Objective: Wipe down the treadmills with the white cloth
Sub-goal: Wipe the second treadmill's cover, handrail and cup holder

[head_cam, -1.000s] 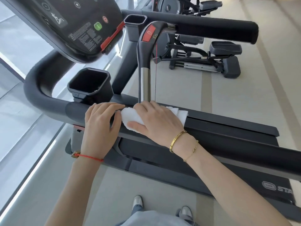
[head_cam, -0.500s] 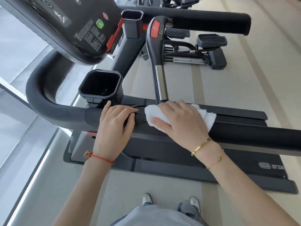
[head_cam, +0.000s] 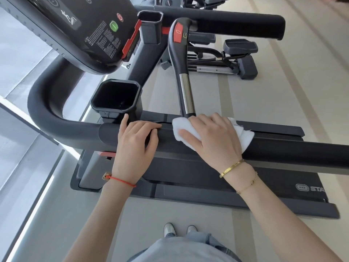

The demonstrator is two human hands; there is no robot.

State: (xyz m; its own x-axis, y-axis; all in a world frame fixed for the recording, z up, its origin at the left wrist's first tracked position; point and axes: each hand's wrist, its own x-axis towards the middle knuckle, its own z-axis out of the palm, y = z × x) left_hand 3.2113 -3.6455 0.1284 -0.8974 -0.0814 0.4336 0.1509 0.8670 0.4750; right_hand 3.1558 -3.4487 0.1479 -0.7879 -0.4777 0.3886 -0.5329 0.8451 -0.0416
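Observation:
The white cloth lies folded over the near black handrail of the treadmill, just below the chrome pulse grip. My right hand covers the cloth, fingers curved over it and the rail, thumb pressed on its near side. A short way to the left, my left hand rests on the same rail beside the cup holder, fingers bent loosely over the top. The treadmill deck runs beneath the rail.
The console with a green and a red button hangs at upper left. A second handrail and cup holder lie beyond. Another exercise machine stands on the pale floor behind. A glass wall runs along the left.
My right hand has slid the cloth to the right along the rail, opening a gap from my left hand. The left hand stays on the rail.

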